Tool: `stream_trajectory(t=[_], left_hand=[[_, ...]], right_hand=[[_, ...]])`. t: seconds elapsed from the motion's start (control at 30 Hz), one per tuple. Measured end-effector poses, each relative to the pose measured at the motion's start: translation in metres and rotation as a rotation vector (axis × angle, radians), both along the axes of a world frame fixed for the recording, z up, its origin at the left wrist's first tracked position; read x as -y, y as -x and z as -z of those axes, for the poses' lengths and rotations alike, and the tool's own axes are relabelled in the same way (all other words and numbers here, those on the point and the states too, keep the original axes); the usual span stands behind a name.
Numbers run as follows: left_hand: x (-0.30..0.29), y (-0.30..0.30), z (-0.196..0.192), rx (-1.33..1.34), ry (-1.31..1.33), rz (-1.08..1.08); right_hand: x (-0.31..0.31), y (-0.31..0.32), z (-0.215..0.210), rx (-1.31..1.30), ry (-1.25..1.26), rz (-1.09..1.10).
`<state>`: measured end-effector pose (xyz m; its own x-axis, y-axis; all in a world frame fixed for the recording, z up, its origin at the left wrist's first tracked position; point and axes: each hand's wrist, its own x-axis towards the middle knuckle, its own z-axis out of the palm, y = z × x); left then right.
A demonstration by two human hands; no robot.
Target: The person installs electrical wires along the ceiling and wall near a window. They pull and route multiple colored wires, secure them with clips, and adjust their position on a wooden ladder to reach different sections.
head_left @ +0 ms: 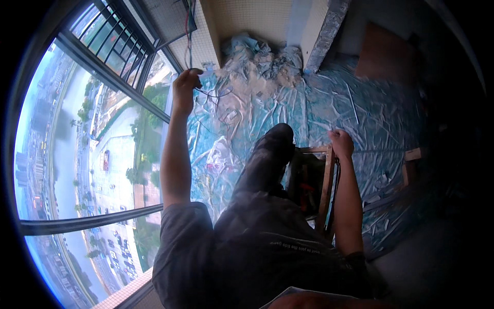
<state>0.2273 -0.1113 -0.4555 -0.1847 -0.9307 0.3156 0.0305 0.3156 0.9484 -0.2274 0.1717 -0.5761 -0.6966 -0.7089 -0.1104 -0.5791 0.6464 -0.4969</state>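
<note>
My left hand [186,87] is raised beside the window, its fingers closed around thin electrical wires [189,38]. Red and pale strands run up from the fist, and a dark end curves out below it toward the right. My right hand [341,143] is closed at the corner of a worn brown frame [325,177], right of my leg. Whatever its fingers hold, if anything, is too small to make out. Inside the frame it is dark, with something red [307,194] showing.
Crumpled blue-green plastic sheeting [329,108] covers the floor. Rubble and bunched sheeting [262,59] lie by the tiled wall [252,20]. A tall window [98,144] fills the left side. At far right are a brown board [387,54] and a wooden piece [411,162].
</note>
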Motion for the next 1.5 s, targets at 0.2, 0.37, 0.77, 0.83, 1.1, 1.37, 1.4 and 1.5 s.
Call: stream_trajectory(t=[0.2,0.37,0.77,0.83,1.1,1.37,1.4,1.5], left_hand=[[0.01,-0.082,0.032,-0.011,-0.086,-0.16],[0.002,-0.11,0.026,0.088,-0.239,-0.137],[0.006,-0.117,0.012,0.196,-0.355,-0.372],[0.004,-0.115,0.011,0.127,-0.359,-0.413],[0.001,-0.118,0.003,-0.12,-0.383,-0.442],[-0.004,-0.121,0.005,-0.009,-0.369,-0.363],[-0.002,-0.126,0.012,0.056,-0.347,-0.362],[0.004,-0.133,0.03,0.241,-0.271,-0.371]], right_hand=[[0.002,0.004,0.005,-0.019,-0.033,-0.018],[-0.001,-0.002,0.002,-0.035,-0.027,-0.032],[-0.003,0.003,0.008,-0.057,0.042,-0.056],[-0.002,0.003,0.008,-0.04,0.041,-0.056],[0.001,-0.003,-0.004,-0.002,0.036,-0.037],[0.002,-0.004,-0.003,-0.013,0.044,-0.044],[0.002,-0.003,-0.002,-0.012,0.037,-0.049],[-0.001,-0.006,-0.002,-0.033,0.044,-0.036]])
